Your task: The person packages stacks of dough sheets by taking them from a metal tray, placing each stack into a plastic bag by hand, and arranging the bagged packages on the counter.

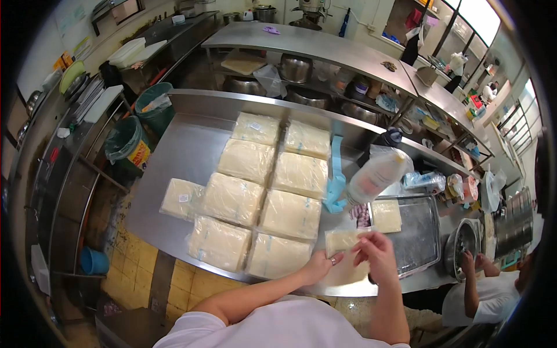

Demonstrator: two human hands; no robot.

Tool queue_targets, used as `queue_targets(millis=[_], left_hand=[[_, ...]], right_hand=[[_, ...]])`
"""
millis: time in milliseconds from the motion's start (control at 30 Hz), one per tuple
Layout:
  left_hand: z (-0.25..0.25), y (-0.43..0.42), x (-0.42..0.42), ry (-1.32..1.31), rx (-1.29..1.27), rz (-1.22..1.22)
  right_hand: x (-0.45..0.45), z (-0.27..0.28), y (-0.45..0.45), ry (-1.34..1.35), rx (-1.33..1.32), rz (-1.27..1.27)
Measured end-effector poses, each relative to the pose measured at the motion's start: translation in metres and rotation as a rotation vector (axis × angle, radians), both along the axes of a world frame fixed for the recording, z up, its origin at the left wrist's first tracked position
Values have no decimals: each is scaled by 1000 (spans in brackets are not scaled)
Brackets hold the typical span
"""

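Note:
My left hand (319, 267), with a ring on one finger, holds the left edge of a thin pale sheet (348, 274) at the table's front. Over the sheet's upper right part, my right hand (374, 250) has its fingers pinched together; what is between them is too small to make out. Just beyond lies a small stack of pale sheets (386, 216) on the left side of a metal tray (432, 232). Several plastic-wrapped packs of pale sheets (233, 198) lie in two columns to the left, with one more pack (181, 199) at the far left.
A large white bottle (377, 177) and blue strips (335, 188) stand or lie beyond my hands. At the right, a co-worker's hands (469, 264) are over a metal bowl (462, 246). Green bins (154, 107) are left of the steel table (156, 168).

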State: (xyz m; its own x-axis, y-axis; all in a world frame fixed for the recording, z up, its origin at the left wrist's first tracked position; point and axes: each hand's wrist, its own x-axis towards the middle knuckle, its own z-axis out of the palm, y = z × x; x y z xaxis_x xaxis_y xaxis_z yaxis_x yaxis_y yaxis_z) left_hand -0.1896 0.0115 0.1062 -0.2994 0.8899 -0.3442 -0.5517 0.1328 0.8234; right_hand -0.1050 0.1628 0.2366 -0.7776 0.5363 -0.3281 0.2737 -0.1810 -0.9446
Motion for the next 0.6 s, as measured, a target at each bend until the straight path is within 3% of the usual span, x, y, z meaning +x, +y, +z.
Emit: queue_targets(millis=[67, 167, 200, 300, 400, 433, 533, 567, 600], left_hand=[[9, -7, -16, -501, 64, 58], [12, -32, -54, -866, 211, -180], [15, -39, -64, -999, 255, -248], [21, -63, -95, -972, 198, -230], [5, -84, -123, -1086, 313, -225], [6, -91, -133, -1079, 355, -154], [20, -104, -167, -1050, 479, 38], [27, -105, -181, -1040, 522, 97], [31, -106, -196, -1029, 563, 158]], right_hand=[[-20, -7, 13, 118, 379, -49], [-58, 19, 6, -58, 643, 19], [-65, 17, 7, -169, 453, 122], [-80, 3, 11, -389, -33, 381], [-95, -25, 8, -64, -170, 140], [-108, -4, -5, 52, -393, 20], [-125, -3, -36, 208, -724, -91], [-130, 5, -50, 177, -647, 217], [-137, -5, -64, 229, -697, 223]])
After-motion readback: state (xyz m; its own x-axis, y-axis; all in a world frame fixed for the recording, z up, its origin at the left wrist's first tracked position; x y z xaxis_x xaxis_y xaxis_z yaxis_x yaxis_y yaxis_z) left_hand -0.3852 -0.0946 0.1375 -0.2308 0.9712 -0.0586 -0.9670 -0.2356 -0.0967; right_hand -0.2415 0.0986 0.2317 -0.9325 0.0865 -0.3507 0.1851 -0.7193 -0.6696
